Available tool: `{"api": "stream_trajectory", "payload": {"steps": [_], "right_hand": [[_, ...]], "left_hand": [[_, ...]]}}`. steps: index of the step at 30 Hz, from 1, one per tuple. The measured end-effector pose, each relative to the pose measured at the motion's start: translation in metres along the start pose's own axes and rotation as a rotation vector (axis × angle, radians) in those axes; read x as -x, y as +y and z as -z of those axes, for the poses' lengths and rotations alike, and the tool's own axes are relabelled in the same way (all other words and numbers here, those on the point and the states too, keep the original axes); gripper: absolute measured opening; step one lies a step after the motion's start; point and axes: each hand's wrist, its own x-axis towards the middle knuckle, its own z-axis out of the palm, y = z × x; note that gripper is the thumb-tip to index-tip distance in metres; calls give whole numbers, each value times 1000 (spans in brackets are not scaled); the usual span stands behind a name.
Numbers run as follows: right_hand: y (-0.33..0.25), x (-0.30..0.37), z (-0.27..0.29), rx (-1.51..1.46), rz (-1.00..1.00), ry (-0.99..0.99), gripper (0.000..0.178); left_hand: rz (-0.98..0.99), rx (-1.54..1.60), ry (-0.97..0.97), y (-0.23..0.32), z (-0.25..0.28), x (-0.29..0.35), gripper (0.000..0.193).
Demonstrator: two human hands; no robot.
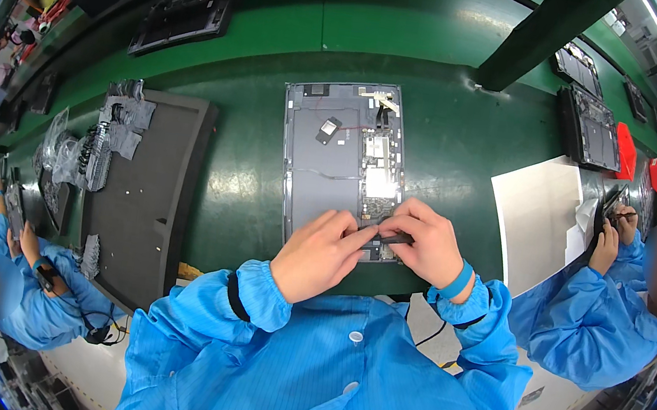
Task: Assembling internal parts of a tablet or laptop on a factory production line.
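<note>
Head view: open laptop chassis lies flat on the green desk, bottom cover off, directly ahead of the person, near edge under both hands. Small dark slim part, a strip or connector-like piece, sits at the chassis lower right corner, pinched between both hands. Left hand curled, thumb and forefinger closed on the strip's left end; right hand curled too, fingers closed over its right end, blue wrist strap on that wrist. Chassis inside: grey panel area on the left, circuit board with bright metal shields on the right, small dark loose-looking piece on the grey area, thin wires crossing. Progress, judged: board and wiring look already mounted, the strip looks mid-seating at the lower edge, not clearly pressed home; bottom cover not on. Whether screws are in, cannot tell. Left of the chassis, a dark foam tray on the desk, with bagged small parts at its far left edge. Right, a white sheet just beside the chassis area. Farther back, other open laptop chassis units and on the green desk. Co-workers in blue coats on both sides, one at right handling a dark part, one at lower left.
</note>
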Motion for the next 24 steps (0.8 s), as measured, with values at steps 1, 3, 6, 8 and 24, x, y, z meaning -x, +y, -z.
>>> {"api": "stream_trajectory", "payload": {"steps": [1, 3, 6, 8, 24], "right_hand": [[0, 0, 0, -1, -1, -3, 20], [-1, 1, 1, -40, -71, -29, 22], [-5, -1, 3, -77, -119, -57, 24], [-6, -1, 4, -89, -139, -63, 23], [-17, -5, -4, -79, -223, 16, 15]], "left_hand": [[1, 3, 12, 0, -1, 1, 40], [17, 17, 22, 1, -5, 2, 40], [25, 40, 41, 0, -7, 3, 39], [18, 50, 51, 0, -8, 4, 39], [-22, -211, 120, 5, -20, 9, 42]]}}
